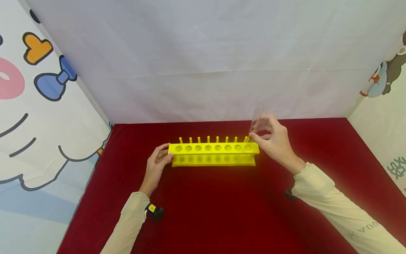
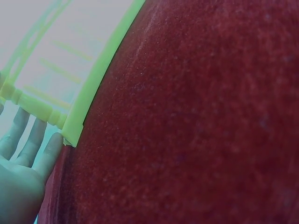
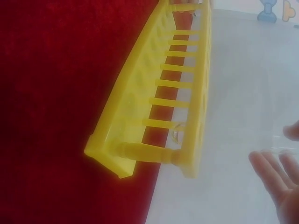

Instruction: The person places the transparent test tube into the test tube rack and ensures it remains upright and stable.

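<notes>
A yellow test tube rack (image 1: 213, 149) stands on the red cloth, with a row of round holes along its top plate and upright pegs behind them. At its left end, my left hand (image 1: 156, 163) grips the rack, the thumb on the near corner and the fingers reaching around the end post (image 2: 35, 108). My right hand (image 1: 275, 139) pinches a clear test tube (image 1: 257, 113) between thumb and fingers above the rack's right end. The tube leans slightly to the right. Its rounded bottom (image 3: 176, 133) shows below the top plate, inside the rightmost hole.
Red cloth (image 1: 222, 208) covers the table. A pale curtain (image 1: 215, 70) hangs behind it, and a cartoon-printed panel (image 1: 47, 116) stands on the left. Another printed panel (image 1: 385, 127) flanks the right side. Black wrist devices (image 1: 156, 212) sit by both cuffs.
</notes>
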The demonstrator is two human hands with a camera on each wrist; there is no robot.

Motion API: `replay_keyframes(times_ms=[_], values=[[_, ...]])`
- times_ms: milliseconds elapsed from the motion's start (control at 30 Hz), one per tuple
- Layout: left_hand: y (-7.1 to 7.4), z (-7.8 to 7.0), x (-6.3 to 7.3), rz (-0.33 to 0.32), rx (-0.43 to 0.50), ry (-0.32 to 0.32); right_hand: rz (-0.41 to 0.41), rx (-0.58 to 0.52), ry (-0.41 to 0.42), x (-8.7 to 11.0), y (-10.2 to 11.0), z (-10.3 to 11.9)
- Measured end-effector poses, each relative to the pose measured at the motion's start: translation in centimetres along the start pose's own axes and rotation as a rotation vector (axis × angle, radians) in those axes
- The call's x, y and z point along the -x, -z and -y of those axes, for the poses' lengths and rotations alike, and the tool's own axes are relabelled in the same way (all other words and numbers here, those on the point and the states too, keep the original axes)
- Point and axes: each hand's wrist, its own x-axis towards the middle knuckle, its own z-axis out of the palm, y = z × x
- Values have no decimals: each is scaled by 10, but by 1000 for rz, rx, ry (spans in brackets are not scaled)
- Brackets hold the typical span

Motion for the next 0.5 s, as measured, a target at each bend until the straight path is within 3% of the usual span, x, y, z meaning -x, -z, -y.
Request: replay_keyframes(times_ms=[500], values=[[2, 1, 0, 5, 12, 1, 10, 21, -11, 3, -3, 0]])
